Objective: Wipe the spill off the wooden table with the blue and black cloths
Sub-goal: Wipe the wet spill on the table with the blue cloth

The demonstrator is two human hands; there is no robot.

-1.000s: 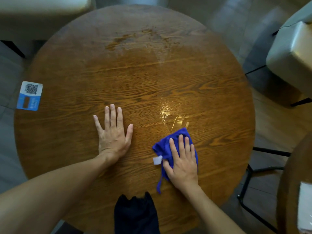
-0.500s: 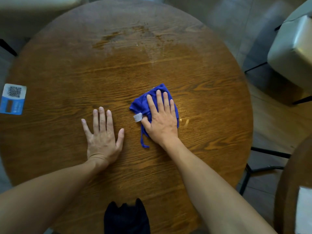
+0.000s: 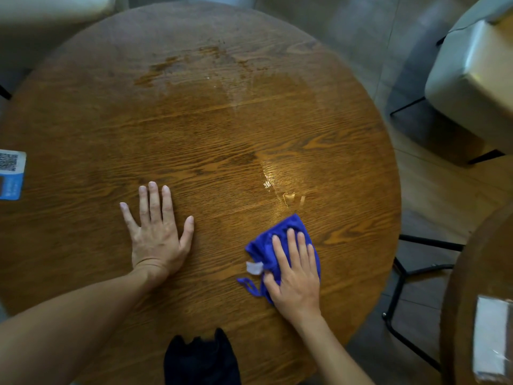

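Head view looks straight down on a round wooden table with strong orange-brown grain (image 3: 194, 140). On its near right part the right hand (image 3: 295, 276) lies flat, palm down, fingers spread and extended, pressing a crumpled blue microfibre cloth (image 3: 288, 226) against the wood; it does not clench the fabric. A small white label (image 3: 254, 267) and a thin blue loop (image 3: 248, 286) stick out from the cloth's left edge, beside the thumb. Just beyond the cloth's far edge a glossy patch of clear liquid (image 3: 280, 184) shines on the tabletop, apart from the fabric. Farther back, near the far rim, a wider damp streaked area with darker brown blotches (image 3: 200, 65) spreads across the wood.

To the left, well apart from the cloth, the left hand (image 3: 156, 232) rests open and flat on bare wood, fingers splayed, holding nothing. At the near edge between the 2 forearms lies a bunched black cloth (image 3: 201, 359), untouched by either hand. A blue and white card with a QR code (image 3: 11, 175) sits at the table's left rim. Pale upholstered seat (image 3: 472, 79) stands to the right.
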